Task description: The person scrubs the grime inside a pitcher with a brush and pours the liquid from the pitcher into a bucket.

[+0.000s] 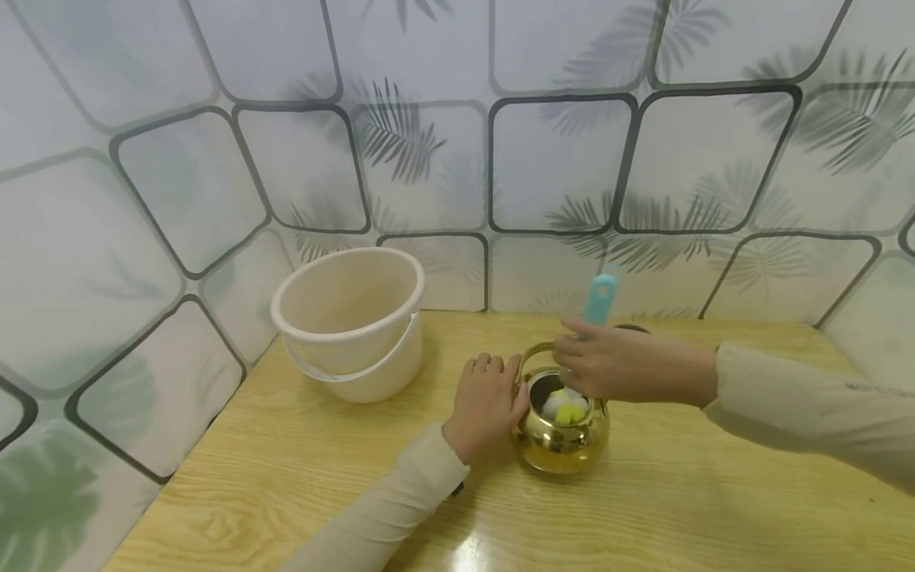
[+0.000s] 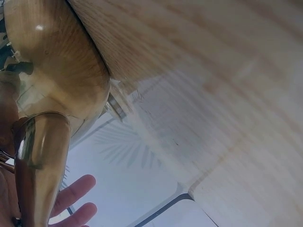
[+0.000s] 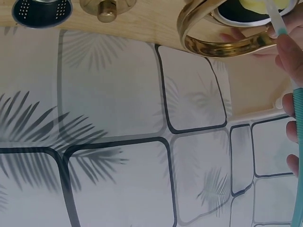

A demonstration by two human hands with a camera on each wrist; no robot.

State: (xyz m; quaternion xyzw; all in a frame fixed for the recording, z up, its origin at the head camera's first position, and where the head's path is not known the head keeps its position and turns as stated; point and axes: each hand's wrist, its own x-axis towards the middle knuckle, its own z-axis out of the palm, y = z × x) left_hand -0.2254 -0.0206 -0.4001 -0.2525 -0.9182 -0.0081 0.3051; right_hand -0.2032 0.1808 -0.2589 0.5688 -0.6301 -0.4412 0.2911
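Note:
A shiny gold kettle (image 1: 561, 454) stands upright on the wooden table, its mouth uncovered. My left hand (image 1: 488, 405) holds it at the left side; in the left wrist view the spout (image 2: 42, 170) lies against the palm, with two fingertips (image 2: 78, 189) showing beyond it. With my right hand (image 1: 618, 361) I grip the blue handle (image 1: 600, 299) of a cleaning brush, fingers wrapped round it in the right wrist view. The brush's white and yellow sponge head (image 1: 568, 411) is inside the kettle mouth. The kettle's arched handle (image 3: 222, 49) rises beside the brush.
A cream bucket (image 1: 350, 334) with its handle down stands on the table (image 1: 286, 485) at the left. Behind the kettle are a dark perforated strainer (image 3: 41, 12) and a gold lid with a knob (image 3: 107, 10). A patterned wall (image 1: 561, 167) closes the table's back.

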